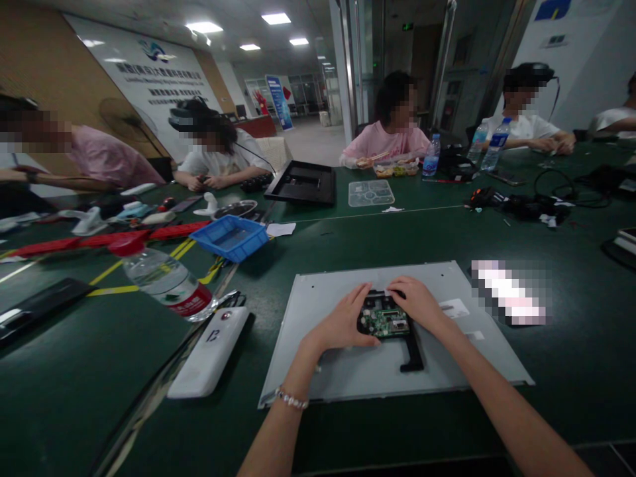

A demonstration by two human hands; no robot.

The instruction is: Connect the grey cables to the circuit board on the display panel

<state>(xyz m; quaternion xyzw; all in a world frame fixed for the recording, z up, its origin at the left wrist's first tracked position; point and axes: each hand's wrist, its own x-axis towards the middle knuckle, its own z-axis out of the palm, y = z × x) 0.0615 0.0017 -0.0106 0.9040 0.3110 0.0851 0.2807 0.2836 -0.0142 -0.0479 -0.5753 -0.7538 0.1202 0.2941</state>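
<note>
A green circuit board (386, 323) in a black plastic bracket (412, 358) lies on a large grey metal panel (298, 371). My left hand (340, 323), with a beaded bracelet at the wrist, is closed around the board's left side, fingers along the far edge and thumb at the near edge. At the far right corner of the bracket, the bent fingers of my right hand (416, 301) press together on its edge. A small pale bit shows at those fingertips, too small to name. Pale labels (454, 308) are stuck on the panel right of the board.
Left of the panel are a white power bank (211, 354), a tilted water bottle (166, 281) and a blue tray (231, 238). A bright phone-like slab (509, 291) lies at the right. Further back are a black plastic cover (303, 182), a clear lid (371, 193) and several seated people.
</note>
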